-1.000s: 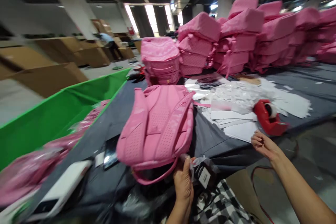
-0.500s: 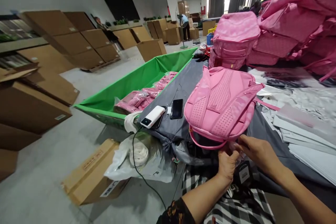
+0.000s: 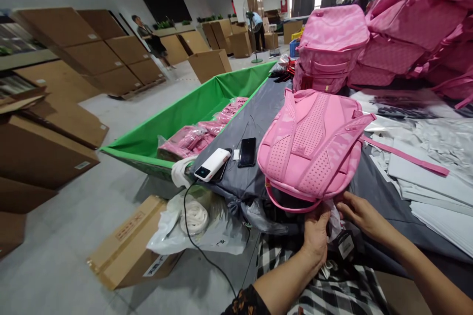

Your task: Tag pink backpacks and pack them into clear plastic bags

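Observation:
A pink backpack (image 3: 306, 147) lies on the dark-covered table, with its padded back panel and shoulder straps facing up. My left hand (image 3: 316, 234) is closed at its near edge, below the top handle loop, on a piece of thin white plastic (image 3: 334, 221). The fingertips of that hand are partly hidden by the bag. Right beside the plastic, my right hand (image 3: 356, 211) has its fingers bent under the bag's lower right edge; what they pinch is hidden. Below the hands hangs a black tag with a white label (image 3: 346, 246).
More pink backpacks (image 3: 410, 34) are piled at the back right. White sheets (image 3: 436, 182) lie to the right; a phone (image 3: 247, 152) and white power bank (image 3: 212, 165) to the left. Beyond the table's left edge stand a green bin (image 3: 148, 140) and a carton (image 3: 125, 241).
My hands have drawn slightly apart, and more of the white plastic shows between them. The pink strap at the right now stretches farther across the white sheets.

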